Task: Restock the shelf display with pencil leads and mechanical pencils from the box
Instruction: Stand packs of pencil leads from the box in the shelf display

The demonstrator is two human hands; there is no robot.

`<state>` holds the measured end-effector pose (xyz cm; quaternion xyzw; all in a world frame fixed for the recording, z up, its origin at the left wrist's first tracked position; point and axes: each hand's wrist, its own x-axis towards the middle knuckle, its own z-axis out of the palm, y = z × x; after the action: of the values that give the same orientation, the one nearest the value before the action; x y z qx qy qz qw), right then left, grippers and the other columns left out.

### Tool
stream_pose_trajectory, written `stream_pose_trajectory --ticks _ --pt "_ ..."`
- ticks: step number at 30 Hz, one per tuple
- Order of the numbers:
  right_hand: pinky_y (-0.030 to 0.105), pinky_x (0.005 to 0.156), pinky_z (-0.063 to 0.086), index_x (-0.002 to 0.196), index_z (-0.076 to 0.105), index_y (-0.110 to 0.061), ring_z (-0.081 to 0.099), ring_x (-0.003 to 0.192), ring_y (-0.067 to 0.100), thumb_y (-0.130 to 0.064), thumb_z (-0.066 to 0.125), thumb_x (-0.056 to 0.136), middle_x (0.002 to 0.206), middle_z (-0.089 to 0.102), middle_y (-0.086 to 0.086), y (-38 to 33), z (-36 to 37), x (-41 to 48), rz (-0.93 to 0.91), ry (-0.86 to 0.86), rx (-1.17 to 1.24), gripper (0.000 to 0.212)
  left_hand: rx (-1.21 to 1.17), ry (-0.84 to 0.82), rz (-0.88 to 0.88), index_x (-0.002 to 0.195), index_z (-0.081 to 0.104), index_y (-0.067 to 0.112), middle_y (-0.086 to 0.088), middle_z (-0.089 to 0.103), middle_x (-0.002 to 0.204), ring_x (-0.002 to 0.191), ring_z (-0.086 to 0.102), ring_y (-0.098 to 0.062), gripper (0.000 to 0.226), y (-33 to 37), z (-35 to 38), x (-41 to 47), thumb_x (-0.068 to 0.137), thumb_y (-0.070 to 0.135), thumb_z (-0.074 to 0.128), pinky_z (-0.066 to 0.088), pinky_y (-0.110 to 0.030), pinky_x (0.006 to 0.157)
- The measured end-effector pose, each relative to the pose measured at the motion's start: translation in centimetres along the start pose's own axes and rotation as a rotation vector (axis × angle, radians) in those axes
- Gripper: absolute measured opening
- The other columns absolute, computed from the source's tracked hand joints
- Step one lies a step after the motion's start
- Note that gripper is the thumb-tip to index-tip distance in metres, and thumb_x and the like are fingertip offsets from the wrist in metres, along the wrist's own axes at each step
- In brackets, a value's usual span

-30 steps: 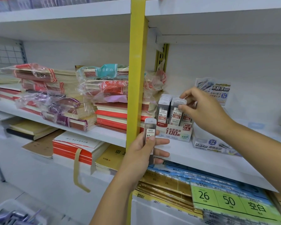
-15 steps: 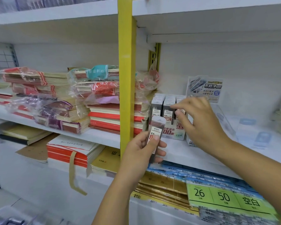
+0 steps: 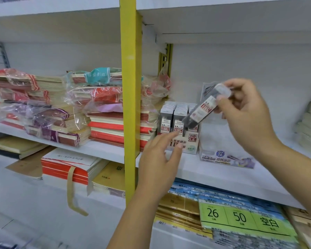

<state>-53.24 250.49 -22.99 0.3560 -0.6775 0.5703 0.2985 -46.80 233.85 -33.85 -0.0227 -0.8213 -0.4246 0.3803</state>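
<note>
Lead case (image 3: 204, 106) pinched tilted in right hand (image 3: 244, 112), above display box (image 3: 185, 141)

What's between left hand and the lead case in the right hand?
Head view: the HB 0.5 display box with upright lead cases lies between left hand and the tilted lead case.

two bare hands on bare forearms, nothing worn that shows. the left hand (image 3: 160, 159) runs into a slim left forearm (image 3: 133, 218), uncovered right down to the bottom edge. the right hand (image 3: 248, 112) and right forearm (image 3: 298, 164) are uncovered too, out to the right edge. the fingers (image 3: 169, 140) are slender; blur softens them, so nails and fine marks cannot be told.
</note>
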Motion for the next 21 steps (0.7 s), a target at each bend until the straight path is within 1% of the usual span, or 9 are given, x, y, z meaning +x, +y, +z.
stream_pose_trajectory --ticks 1,3,5,7,9,11,13,16,21 --pt "0.025 0.068 0.050 0.095 0.054 -0.045 0.063 0.080 0.018 -0.019 0.058 0.090 0.095 0.068 0.001 0.1 -0.2 0.6 -0.048 0.021 -0.051 0.027 0.088 -0.009 0.051 0.139 0.049 0.042 0.034 0.043 0.136 0.127 0.032 0.014 0.041 -0.2 0.1 0.1 0.099 0.043 0.052 0.024 -0.009 0.104" --pt "0.015 0.069 0.046 0.095 0.051 -0.043 0.058 0.074 0.004 -0.018 0.057 0.090 0.091 0.065 -0.008 0.5 -0.4 1.5 -0.130 0.007 -0.196 0.026 0.205 -0.063 0.100 0.150 0.035 0.038 0.027 0.028 0.153 0.143 0.012 0.008 0.051 -0.6 0.4 0.2 0.101 0.044 0.047 0.010 -0.018 0.115" --pt "0.007 0.063 0.039 0.099 0.048 -0.041 0.055 0.071 -0.004 -0.017 0.058 0.091 0.085 0.061 -0.015 1.1 -0.1 1.7 -0.178 -0.066 -0.362 0.028 0.268 -0.120 0.117 0.154 0.025 0.037 0.023 0.012 0.162 0.145 -0.008 0.011 0.055 -1.2 0.8 0.1 0.102 0.045 0.043 0.002 -0.023 0.119" --pt "0.008 0.062 0.038 0.105 0.049 -0.036 0.053 0.072 -0.008 -0.017 0.058 0.092 0.082 0.057 -0.017 1.9 0.5 1.6 -0.172 -0.192 -0.486 0.024 0.305 -0.146 0.140 0.155 0.021 0.037 0.021 0.003 0.163 0.138 -0.021 0.017 0.057 -1.7 1.1 -0.1 0.102 0.046 0.041 -0.003 -0.024 0.119" --pt "0.012 0.062 0.038 0.111 0.050 -0.030 0.053 0.073 -0.008 -0.020 0.059 0.092 0.085 0.059 -0.016 2.7 1.0 1.4 -0.122 -0.318 -0.554 0.024 0.320 -0.141 0.156 0.155 0.021 0.037 0.020 0.001 0.164 0.137 -0.023 0.019 0.057 -1.9 1.3 -0.2 0.103 0.045 0.041 -0.003 -0.024 0.118" --pt "0.019 0.064 0.038 0.111 0.048 -0.028 0.053 0.076 -0.001 -0.021 0.060 0.091 0.089 0.061 -0.010 3.4 1.2 1.4 -0.057 -0.372 -0.556 0.024 0.313 -0.135 0.155 0.155 0.021 0.038 0.021 0.001 0.164 0.137 -0.022 0.019 0.057 -2.1 1.3 -0.1 0.103 0.045 0.042 -0.001 -0.023 0.117" --pt "0.024 0.070 0.036 0.106 0.052 -0.026 0.052 0.086 0.009 -0.021 0.063 0.090 0.091 0.058 -0.008 4.0 1.3 1.4 -0.051 -0.367 -0.603 0.021 0.309 -0.134 0.153 0.154 0.021 0.039 0.024 -0.001 0.163 0.137 -0.022 0.019 0.057 -2.2 1.3 -0.2 0.103 0.044 0.043 0.000 -0.021 0.115" --pt "0.026 0.080 0.029 0.107 0.060 -0.023 0.042 0.101 0.015 -0.025 0.066 0.088 0.096 0.050 -0.004 5.0 1.6 1.4 -0.103 -0.300 -0.738 0.021 0.306 -0.136 0.159 0.154 0.022 0.039 0.028 -0.004 0.161 0.136 -0.023 0.020 0.057 -2.4 1.3 -0.2 0.102 0.043 0.044 0.001 -0.019 0.112" --pt "0.029 0.082 0.030 0.117 0.061 -0.025 0.039 0.110 0.022 -0.030 0.064 0.089 0.104 0.050 0.001 5.6 1.7 1.2 -0.079 -0.256 -0.802 0.028 0.297 -0.154 0.174 0.153 0.024 0.040 0.029 -0.002 0.161 0.137 -0.019 0.021 0.055 -2.5 1.1 -0.4 0.102 0.042 0.045 0.005 -0.020 0.112"
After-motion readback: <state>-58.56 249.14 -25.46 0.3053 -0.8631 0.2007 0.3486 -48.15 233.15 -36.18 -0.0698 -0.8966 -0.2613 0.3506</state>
